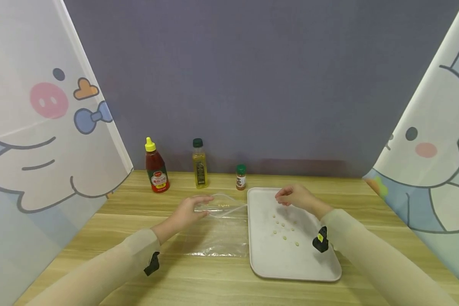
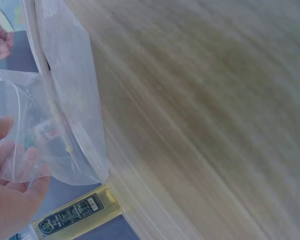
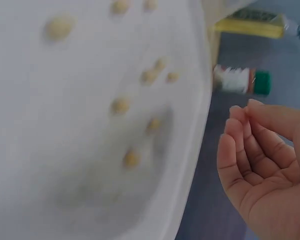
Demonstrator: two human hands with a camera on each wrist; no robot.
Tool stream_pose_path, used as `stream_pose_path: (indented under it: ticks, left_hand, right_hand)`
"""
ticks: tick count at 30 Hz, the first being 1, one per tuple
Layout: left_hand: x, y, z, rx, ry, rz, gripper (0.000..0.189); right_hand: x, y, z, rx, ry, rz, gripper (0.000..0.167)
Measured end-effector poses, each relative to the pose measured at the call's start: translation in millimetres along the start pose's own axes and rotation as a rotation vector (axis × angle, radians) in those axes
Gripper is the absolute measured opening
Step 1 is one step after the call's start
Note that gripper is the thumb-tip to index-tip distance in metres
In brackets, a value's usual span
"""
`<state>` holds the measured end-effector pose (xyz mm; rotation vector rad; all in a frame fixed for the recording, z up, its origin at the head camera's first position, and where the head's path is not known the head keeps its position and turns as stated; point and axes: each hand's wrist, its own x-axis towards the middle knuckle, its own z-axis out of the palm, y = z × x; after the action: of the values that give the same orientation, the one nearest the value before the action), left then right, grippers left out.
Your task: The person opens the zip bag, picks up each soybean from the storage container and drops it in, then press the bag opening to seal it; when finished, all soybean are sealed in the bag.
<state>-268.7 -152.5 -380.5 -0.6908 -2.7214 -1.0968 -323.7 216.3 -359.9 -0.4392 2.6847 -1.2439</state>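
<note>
My left hand (image 1: 185,212) grips a clear zip bag (image 1: 222,238) at the left side of its mouth, thumb and fingers around the edge. The mouth gapes, and several pale beans (image 1: 223,206) show in the bag. Its right corner reaches the rim of a white tray (image 1: 254,255). Over the tray's far part hangs my right hand (image 1: 296,197), thumb and forefinger tips meeting; I cannot tell whether a bean is between them. Round yellowish beans (image 3: 120,106), like soybeans, lie scattered on the tray below that hand.
Behind the bag, a ketchup bottle (image 1: 158,172) with a yellow cap, an oil bottle (image 1: 199,168) and a small green-capped spice jar (image 1: 241,177) stand along the back of the wooden table (image 1: 199,282). A grey panel (image 1: 229,85) rises behind them, with printed side panels left and right.
</note>
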Motion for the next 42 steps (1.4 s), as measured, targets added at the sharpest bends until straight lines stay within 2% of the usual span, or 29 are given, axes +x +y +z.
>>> stream_pose_path:
  ticks: [8, 12, 20, 26, 34, 37, 42]
  left_hand:
    - [0.4, -0.6, 0.1, 0.002, -0.009, 0.007, 0.045]
    - [0.7, -0.8, -0.2, 0.005, -0.009, 0.016, 0.045]
    - [3.8, -0.3, 0.7, -0.003, -0.016, 0.013, 0.046]
    - [4.1, -1.0, 2.3, -0.001, -0.018, 0.013, 0.046]
    - [4.0, -1.3, 1.2, -0.007, -0.016, 0.033, 0.045]
    - [4.4, -1.1, 1.2, -0.017, -0.02, 0.028, 0.045]
    - [4.0, -1.6, 1.1, -0.007, -0.019, 0.033, 0.045]
  right_hand:
    - [0.8, -39, 17, 0.045, 0.025, -0.059, 0.018]
    - [3.0, -52, 24, 0.08, 0.017, -0.109, 0.018]
    - [11.5, -78, 41, 0.124, -0.003, -0.142, 0.016]
    - [19.8, -96, 60, 0.104, -0.024, -0.16, 0.015]
    - [27.9, -111, 82, 0.054, -0.037, -0.23, 0.01]
    - [29.2, -113, 87, 0.03, -0.032, -0.273, 0.009]
    - [27.8, -114, 87, -0.02, -0.014, -0.265, 0.011]
